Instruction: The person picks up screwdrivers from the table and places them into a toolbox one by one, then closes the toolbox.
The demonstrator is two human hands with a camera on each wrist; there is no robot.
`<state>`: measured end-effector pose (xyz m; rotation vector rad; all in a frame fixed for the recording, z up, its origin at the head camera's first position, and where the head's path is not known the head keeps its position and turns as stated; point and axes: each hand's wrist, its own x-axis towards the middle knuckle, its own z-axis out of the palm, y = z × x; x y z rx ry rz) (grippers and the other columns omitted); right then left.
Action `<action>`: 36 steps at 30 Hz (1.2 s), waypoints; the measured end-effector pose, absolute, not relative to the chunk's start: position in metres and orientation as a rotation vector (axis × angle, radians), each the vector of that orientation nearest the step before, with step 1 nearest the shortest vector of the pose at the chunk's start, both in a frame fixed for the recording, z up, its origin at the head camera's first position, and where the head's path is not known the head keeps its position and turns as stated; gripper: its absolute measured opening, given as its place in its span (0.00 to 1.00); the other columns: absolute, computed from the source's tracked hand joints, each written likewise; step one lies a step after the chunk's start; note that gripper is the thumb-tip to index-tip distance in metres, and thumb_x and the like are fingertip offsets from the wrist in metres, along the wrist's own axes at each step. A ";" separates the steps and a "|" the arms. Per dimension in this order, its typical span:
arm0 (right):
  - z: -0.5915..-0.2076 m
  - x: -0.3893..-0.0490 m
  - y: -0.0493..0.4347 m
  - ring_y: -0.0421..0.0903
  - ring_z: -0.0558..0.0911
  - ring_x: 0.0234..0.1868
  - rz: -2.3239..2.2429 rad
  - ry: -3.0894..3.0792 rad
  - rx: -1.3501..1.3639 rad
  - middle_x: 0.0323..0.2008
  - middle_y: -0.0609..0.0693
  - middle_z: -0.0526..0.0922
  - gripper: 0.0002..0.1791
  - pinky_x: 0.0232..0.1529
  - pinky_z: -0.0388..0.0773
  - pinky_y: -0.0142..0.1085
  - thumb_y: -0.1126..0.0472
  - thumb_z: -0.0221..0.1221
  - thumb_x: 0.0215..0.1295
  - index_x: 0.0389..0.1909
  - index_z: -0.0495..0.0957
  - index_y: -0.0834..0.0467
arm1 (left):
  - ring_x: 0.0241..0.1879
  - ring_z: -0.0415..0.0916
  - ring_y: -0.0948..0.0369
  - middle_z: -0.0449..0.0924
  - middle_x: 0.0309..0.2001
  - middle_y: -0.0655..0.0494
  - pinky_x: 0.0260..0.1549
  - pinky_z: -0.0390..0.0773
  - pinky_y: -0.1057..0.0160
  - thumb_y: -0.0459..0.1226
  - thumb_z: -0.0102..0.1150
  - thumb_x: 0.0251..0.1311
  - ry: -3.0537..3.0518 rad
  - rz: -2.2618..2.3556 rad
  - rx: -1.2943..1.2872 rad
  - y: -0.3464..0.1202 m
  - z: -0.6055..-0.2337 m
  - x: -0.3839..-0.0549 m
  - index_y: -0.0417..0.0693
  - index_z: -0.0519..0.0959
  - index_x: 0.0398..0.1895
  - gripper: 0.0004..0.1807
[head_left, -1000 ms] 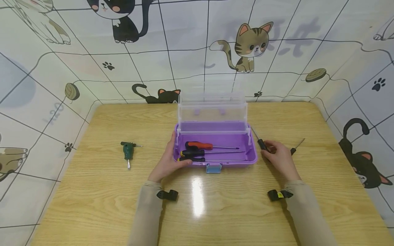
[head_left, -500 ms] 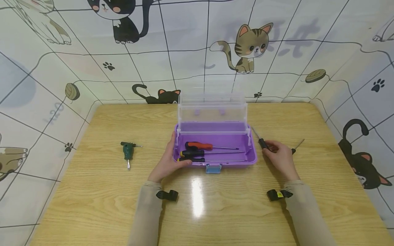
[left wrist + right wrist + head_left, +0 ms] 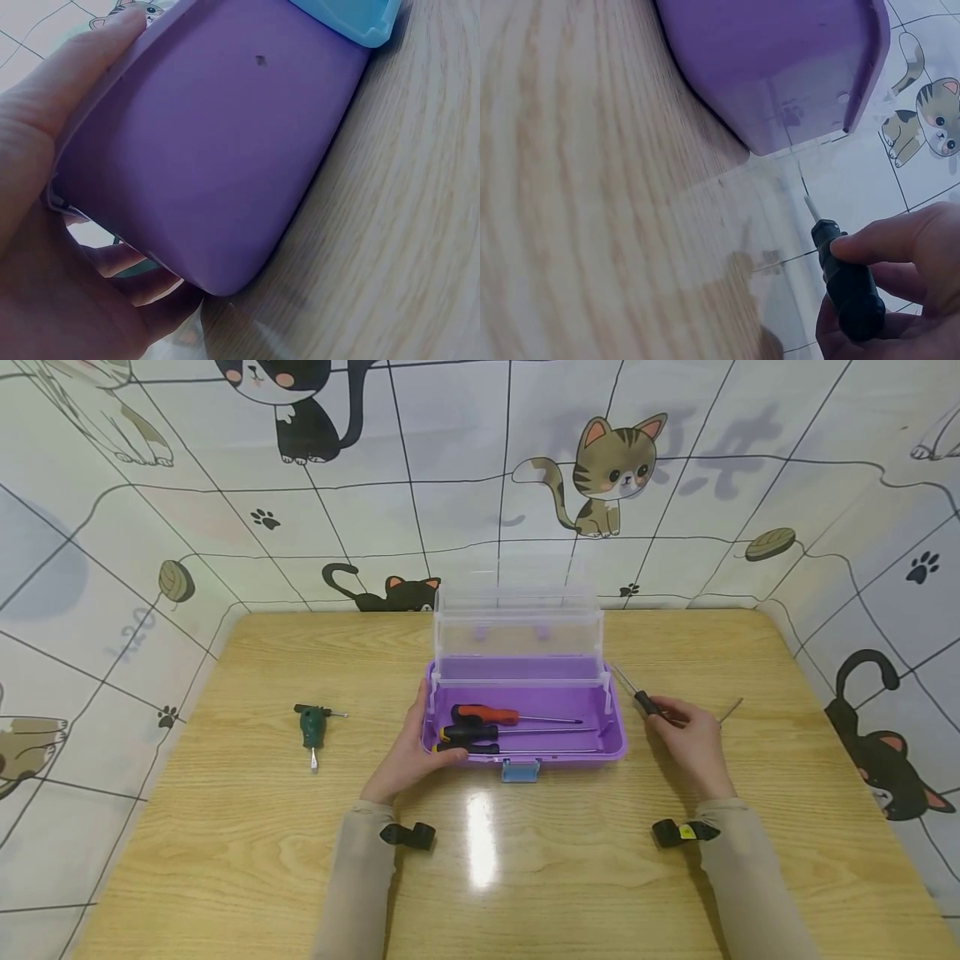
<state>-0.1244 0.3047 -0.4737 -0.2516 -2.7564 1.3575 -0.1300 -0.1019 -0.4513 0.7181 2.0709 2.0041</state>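
Right hand (image 3: pixel 688 739) has a black-handled screwdriver (image 3: pixel 647 702) pinched, thumb on one side of the handle and curled fingers on the other, little gap between; the metal shaft points away from the person, its tip near the right end of a purple box (image 3: pixel 577 760). Whether that tip touches the table (image 3: pixel 247 860) cannot be told. Left hand (image 3: pixel 411 747) holds the box at its front left corner, thumb over the front rim, fingers bent about the end wall. Clear lid (image 3: pixel 517 639) stands raised at the back, blue latch (image 3: pixel 521 771) on the front. Inside lie a red-and-black screwdriver (image 3: pixel 487 716) and two yellow-and-black screwdrivers (image 3: pixel 471 733), shafts to the right. Green tool (image 3: pixel 312 728) sits well apart at left; a thin shaft (image 3: pixel 731 710) shows behind the right hand (its handle hidden). Handling, by judgement: the held driver looks light and rigid, weighted to the handle, unlikely to break, though a smooth grip could roll between loose fingers. Best hold is the thick part of the handle, bare shaft left free. The box seems light plastic, apt to slide if unsteadied; its firm rim suits a hand better than the thin lid.
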 end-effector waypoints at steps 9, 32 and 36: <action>-0.471 -0.123 0.305 0.56 0.75 0.53 1.439 -2.702 -0.274 0.54 0.66 0.77 0.21 0.43 0.69 0.19 0.62 0.58 0.68 0.59 0.74 0.69 | 0.73 0.38 0.45 0.35 0.76 0.44 0.67 0.45 0.42 0.26 0.71 0.48 2.183 1.890 0.575 -0.103 -0.447 -0.126 0.52 0.29 0.77 0.66; -0.446 -0.122 0.303 0.34 0.73 0.46 1.459 -2.583 -0.182 0.49 0.55 0.78 0.20 0.47 0.72 0.20 0.61 0.59 0.68 0.56 0.76 0.68 | 0.73 0.38 0.46 0.34 0.74 0.39 0.68 0.46 0.49 0.27 0.72 0.48 2.208 1.815 0.407 -0.105 -0.442 -0.124 0.51 0.28 0.76 0.67; -0.442 -0.121 0.303 0.35 0.73 0.45 1.475 -2.575 -0.181 0.48 0.51 0.79 0.20 0.47 0.71 0.20 0.62 0.59 0.67 0.56 0.76 0.69 | 0.73 0.37 0.45 0.34 0.74 0.39 0.68 0.46 0.48 0.28 0.72 0.48 2.211 1.808 0.416 -0.105 -0.443 -0.124 0.51 0.28 0.76 0.67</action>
